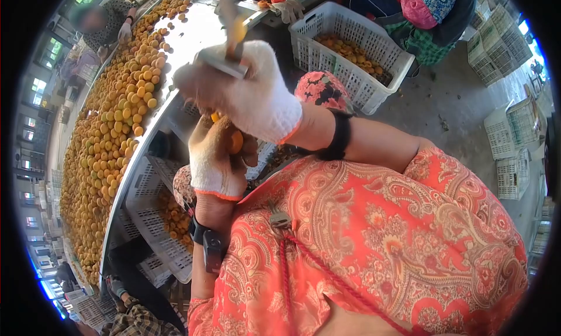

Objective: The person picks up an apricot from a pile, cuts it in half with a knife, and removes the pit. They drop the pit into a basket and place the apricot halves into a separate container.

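Note:
My right hand (251, 90), in a white knit glove stained brown at the fingers, is closed around a metal tool (223, 64). The tool has a flat strip across the fist and a blurred bar rising above it, with an orange bit (238, 29) against the bar. Just below, my left hand (216, 154), in a similar stained glove, is closed around an orange apricot (236, 142). Fingers partly cover the fruit. The two hands are close together, the right one overlapping the left in view.
Many apricots (111, 154) cover a metal-edged table (190, 29) at left. A white crate (350, 38) holding orange fruit pieces stands at upper right; another crate (152, 219) sits under the table edge. Stacked crates (499, 46) stand far right. Other people (96, 29) sit around.

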The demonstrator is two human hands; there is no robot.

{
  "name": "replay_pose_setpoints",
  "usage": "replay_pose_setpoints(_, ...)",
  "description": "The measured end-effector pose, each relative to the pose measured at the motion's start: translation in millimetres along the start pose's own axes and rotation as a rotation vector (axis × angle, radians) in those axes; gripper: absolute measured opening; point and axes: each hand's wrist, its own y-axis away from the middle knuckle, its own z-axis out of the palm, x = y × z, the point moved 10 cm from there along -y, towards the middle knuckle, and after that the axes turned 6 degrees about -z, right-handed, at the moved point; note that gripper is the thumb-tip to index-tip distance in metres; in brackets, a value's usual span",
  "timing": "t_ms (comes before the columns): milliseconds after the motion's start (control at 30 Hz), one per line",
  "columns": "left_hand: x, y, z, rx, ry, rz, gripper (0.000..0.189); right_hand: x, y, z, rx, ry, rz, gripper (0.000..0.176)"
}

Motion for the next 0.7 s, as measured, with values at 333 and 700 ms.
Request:
replay_pose_setpoints(333,6,0,-1,-0.056,-0.124,0.082,0.017,14,-4,-7,0.09,-0.207,0.232,0.031)
replay_pose_setpoints(700,49,28,37,-0.061,-0.934,0.625,0.015,17,-3,-3,0.076,-0.124,0.193,0.027)
